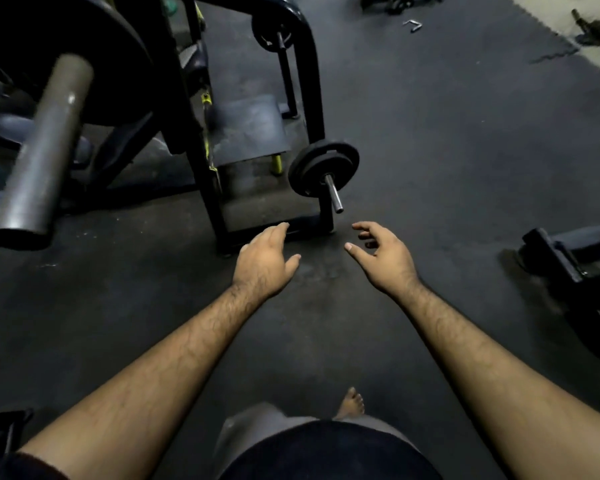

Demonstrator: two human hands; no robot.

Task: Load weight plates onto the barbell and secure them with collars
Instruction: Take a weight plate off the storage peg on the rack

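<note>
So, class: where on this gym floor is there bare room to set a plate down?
Free: the mat right of the small plates on their peg, and between both open hands, left hand and right hand, down to the foot. Crowded: the rack frame and barbell sleeve at left.

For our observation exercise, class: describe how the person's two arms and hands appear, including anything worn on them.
Both forearms are bare and hairy, with no sleeve reaching the wrists. The left hand and right hand wear no gloves, rings, watch or wrist straps. A dark short sleeve edge shows by the left upper arm.
</note>
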